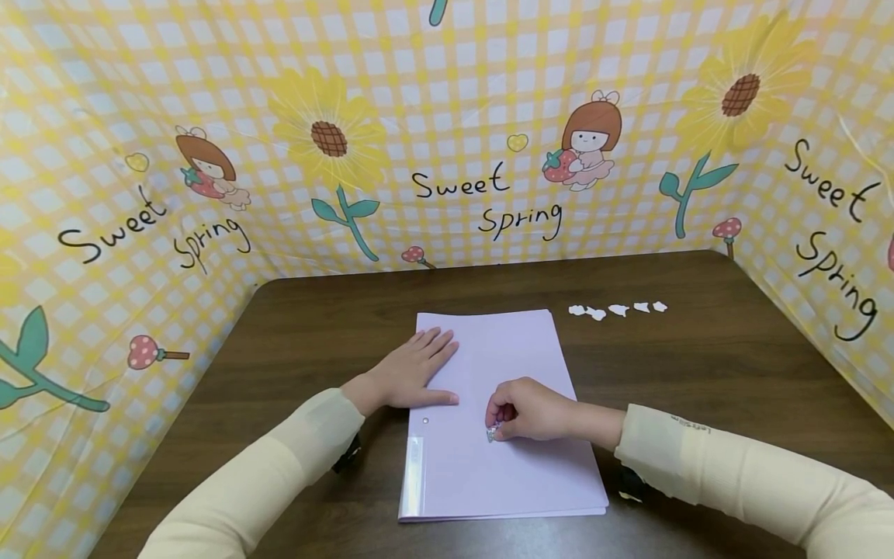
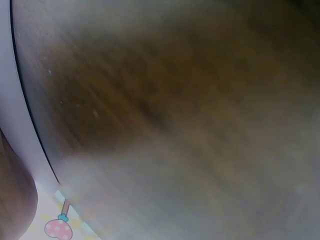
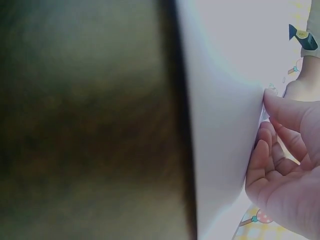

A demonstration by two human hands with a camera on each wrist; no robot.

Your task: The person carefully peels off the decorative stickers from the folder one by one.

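A pale lilac folder [image 1: 517,481] lies closed on the table, with a clear label strip [image 1: 415,473] near its lower left edge. My left hand [image 1: 419,369] rests flat on the folder's left side, fingers spread and thumb pointing right. With thumb and curled fingers, my right hand [image 1: 534,410] pinches a small shiny sticker-like piece [image 1: 491,433] at the middle of the cover. Most of that piece is hidden under the fingertips. In the right wrist view, the right thumb and fingers [image 3: 287,112] are right at the cover's surface.
Several small white cut-out pieces [image 1: 618,310] lie in a row on the dark wooden table [image 1: 335,310], beyond the folder's upper right corner. A yellow checked cloth [image 1: 447,109] with printed flowers hangs around the table's back and sides.
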